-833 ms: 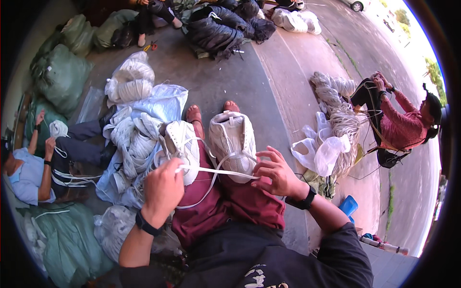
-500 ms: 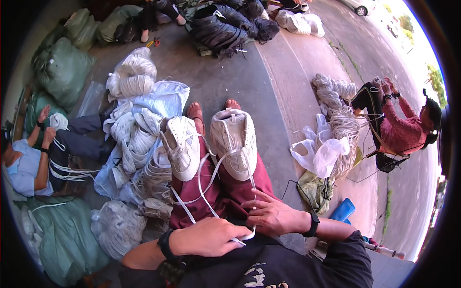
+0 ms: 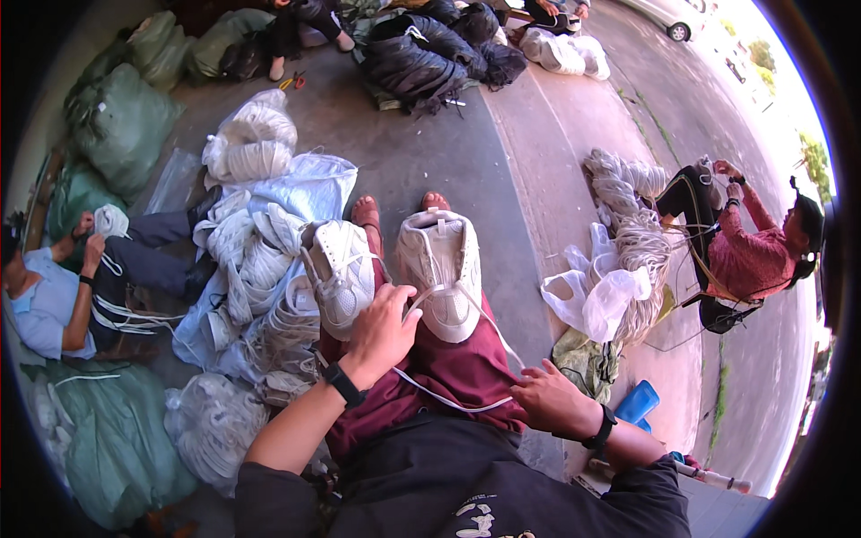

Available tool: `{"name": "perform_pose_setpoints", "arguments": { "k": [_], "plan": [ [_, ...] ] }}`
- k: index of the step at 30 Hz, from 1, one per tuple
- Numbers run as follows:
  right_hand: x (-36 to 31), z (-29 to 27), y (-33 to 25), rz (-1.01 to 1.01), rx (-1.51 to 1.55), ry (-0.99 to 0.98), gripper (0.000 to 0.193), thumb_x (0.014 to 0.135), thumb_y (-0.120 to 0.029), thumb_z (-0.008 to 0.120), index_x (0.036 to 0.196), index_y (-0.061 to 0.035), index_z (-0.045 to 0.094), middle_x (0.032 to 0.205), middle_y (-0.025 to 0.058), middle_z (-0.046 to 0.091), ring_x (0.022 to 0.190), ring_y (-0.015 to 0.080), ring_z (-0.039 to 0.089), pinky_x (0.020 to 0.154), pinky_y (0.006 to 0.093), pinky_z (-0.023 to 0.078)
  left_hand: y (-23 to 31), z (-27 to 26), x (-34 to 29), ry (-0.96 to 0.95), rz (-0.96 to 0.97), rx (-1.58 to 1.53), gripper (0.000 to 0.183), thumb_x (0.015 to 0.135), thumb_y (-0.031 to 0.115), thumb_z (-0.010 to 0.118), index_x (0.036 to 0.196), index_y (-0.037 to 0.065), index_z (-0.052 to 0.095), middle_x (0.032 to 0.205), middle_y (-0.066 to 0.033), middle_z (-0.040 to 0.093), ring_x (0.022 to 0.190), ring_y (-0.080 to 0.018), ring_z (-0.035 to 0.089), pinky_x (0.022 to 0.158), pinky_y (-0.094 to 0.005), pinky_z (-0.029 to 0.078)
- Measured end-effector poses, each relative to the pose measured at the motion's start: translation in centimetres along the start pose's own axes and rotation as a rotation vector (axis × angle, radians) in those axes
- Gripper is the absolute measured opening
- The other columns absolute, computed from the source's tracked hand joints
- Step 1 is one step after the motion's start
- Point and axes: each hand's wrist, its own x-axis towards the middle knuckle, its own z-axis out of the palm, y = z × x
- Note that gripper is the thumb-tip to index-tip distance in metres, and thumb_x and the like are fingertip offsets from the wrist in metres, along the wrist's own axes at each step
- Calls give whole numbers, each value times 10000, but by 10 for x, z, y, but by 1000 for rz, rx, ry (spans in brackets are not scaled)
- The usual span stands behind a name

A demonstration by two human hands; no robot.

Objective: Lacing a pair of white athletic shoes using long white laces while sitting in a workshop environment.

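Two off-white sneakers rest on my maroon-trousered legs [image 3: 421, 377], a left shoe [image 3: 339, 282] and a right shoe [image 3: 439, 260], toes toward me. A white shoelace [image 3: 448, 400] threads through the right shoe and curves across my lap. Beside that shoe's toe, my left hand [image 3: 384, 330] pinches the lace between thumb and fingers. My right hand [image 3: 558, 396], lower and to the right, is closed on the lace, with one strand running up to the shoe and another looping back toward my left hand.
Piled shoelace bundles [image 3: 251, 260] lie left of my legs, near green sacks [image 3: 126, 439]. Co-workers sit at left [image 3: 54, 287] and right [image 3: 749, 247]. More lace bundles [image 3: 641, 247] and a white plastic bag [image 3: 601, 291] lie at right, near a blue object [image 3: 637, 401].
My left hand has moved up and forward to the right shoe's toe. My right hand has moved right and slightly down, drawing the lace out sideways.
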Motion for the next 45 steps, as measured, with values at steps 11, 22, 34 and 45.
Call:
{"name": "perform_pose_setpoints", "arguments": {
  "k": [11,22,34,45],
  "plan": [
    [52,-15,-32,-106,347,430,269,807,-154,722,1056,-102,634,1008,66,594,954,274,568,841,384,475,6,0,20,-74,-60,-172,120,834,80,645,918,19,585,783,-144,668,734,-340,661,674,-420,516],
    [47,16,-28,-258,353,333,172,879,-148,622,1030,-84,670,932,71,551,895,254,544,806,378,461,16,-105,-4,-354,-39,239,186,827,116,648,991,30,638,786,-153,673,726,-343,669,653,-438,509],
    [52,5,-42,-260,330,336,147,841,-141,647,974,-89,681,888,60,576,854,244,565,765,366,463,-75,-188,-70,36,-154,789,87,883,80,549,917,17,599,873,-172,659,869,-374,639,769,-481,499],
    [67,0,-81,-218,403,312,215,800,-293,763,919,-119,722,872,40,593,850,231,563,771,362,461,-184,-272,-155,138,-444,1032,170,895,131,536,924,-5,633,947,-184,681,935,-367,645,829,-483,503]
  ]
}}
